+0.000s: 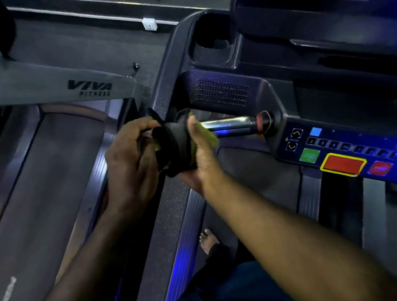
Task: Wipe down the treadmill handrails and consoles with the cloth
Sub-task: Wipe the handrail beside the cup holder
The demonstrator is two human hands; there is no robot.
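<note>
A short handlebar grip with a shiny chrome sensor section (229, 124) sticks out leftward from the treadmill console (352, 150). A dark cloth with a yellow-green side (179, 142) is wrapped over the grip's free end. My right hand (199, 155) holds the cloth around the bar from below, thumb up along it. My left hand (130, 154) grips the cloth's loose left end. A red cord (261, 121) circles the grip's base.
The console has a row of number keys, a green button (309, 156) and a large red stop button (343, 165). A cup holder (211, 37) sits above. A neighbouring treadmill with a grey Viva Fitness arm (47, 80) lies left. A bare foot (208, 240) stands on the belt.
</note>
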